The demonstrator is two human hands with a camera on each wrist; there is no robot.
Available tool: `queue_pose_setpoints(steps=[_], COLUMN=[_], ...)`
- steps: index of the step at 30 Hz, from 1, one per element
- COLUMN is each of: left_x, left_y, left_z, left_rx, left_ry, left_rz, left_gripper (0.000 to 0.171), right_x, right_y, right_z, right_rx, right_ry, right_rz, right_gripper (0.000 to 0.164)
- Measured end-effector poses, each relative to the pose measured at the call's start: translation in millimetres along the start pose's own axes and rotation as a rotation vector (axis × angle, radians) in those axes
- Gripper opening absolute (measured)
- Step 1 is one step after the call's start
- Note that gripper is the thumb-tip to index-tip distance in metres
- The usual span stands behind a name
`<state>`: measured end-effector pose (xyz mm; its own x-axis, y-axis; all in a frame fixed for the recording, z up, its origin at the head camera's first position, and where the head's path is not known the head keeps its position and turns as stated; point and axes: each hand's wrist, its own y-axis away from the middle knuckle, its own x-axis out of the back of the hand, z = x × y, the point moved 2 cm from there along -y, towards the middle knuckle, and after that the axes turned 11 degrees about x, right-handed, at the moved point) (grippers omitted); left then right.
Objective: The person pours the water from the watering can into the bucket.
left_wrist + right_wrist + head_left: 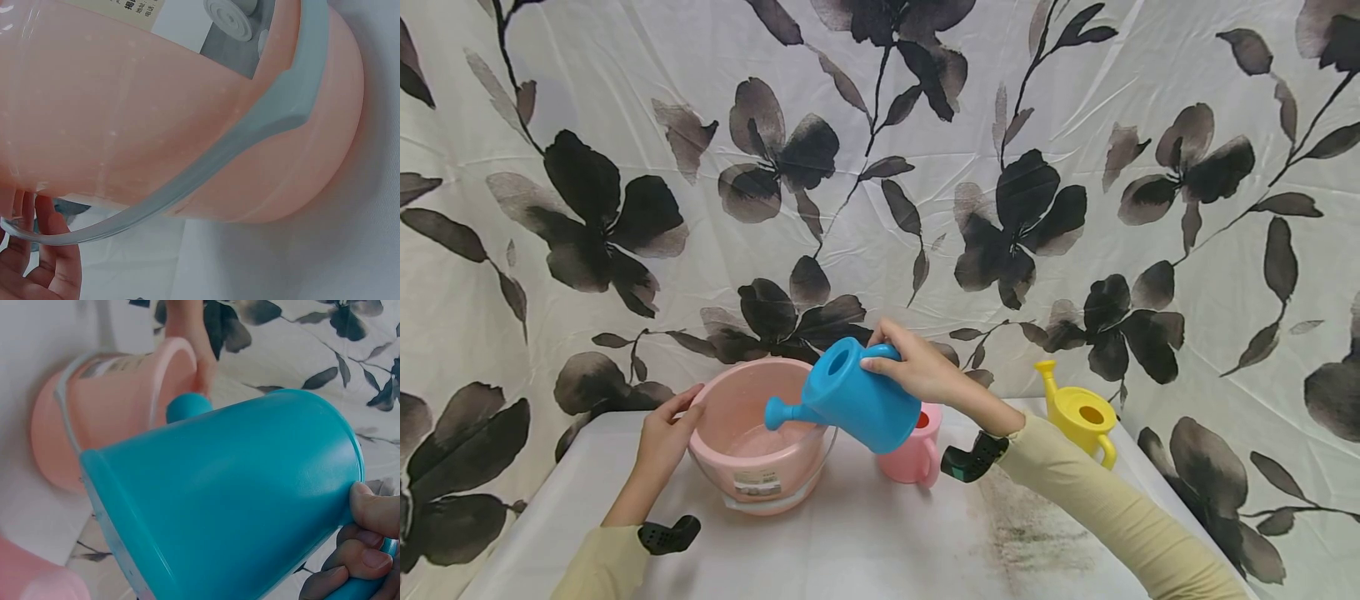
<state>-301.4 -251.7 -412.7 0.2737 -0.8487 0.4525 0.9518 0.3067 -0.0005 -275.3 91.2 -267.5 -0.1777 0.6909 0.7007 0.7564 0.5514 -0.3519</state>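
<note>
Right grip (912, 364) is clasping the blue can (868, 404), best tilting slowly; left grip (666, 429) is touching the bucket (721, 468), unclear whether pinching.

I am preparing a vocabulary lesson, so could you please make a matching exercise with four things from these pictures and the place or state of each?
1. blue watering can
2. yellow watering can
3. peach bucket
4. pink vessel

A. standing between bucket and yellow can
B. tilted in the right grip
C. touched at its rim by the left grip
D. standing farthest right

Pairs: 1-B, 2-D, 3-C, 4-A
</note>
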Motion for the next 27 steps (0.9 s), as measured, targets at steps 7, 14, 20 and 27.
queue_pose_setpoints(steps=[7,14,20,27], left_x=[0.7,-0.6,-0.5,0.1], left_y=[-0.2,0.3,1.3,2.5], left_z=[0.0,-0.4,-0.6,-0.5], left_rx=[-0.006,0.003,0.004,-0.003], left_ry=[-0.011,0.000,0.009,0.010], left_rz=[0.010,0.004,-0.002,-0.002], left_gripper=[0.048,0.048,0.049,0.049], right_x=[-0.1,0.2,-0.3,-1.0], right_y=[-0.2,-0.4,0.5,1.2], right_z=[0.3,0.2,0.4,-1.5], right_rx=[0.005,0.004,0.009,0.024], right_ry=[0.002,0.009,0.020,0.028], right_rz=[0.002,0.002,-0.004,-0.007], right_gripper=[0.015,0.016,0.015,0.015])
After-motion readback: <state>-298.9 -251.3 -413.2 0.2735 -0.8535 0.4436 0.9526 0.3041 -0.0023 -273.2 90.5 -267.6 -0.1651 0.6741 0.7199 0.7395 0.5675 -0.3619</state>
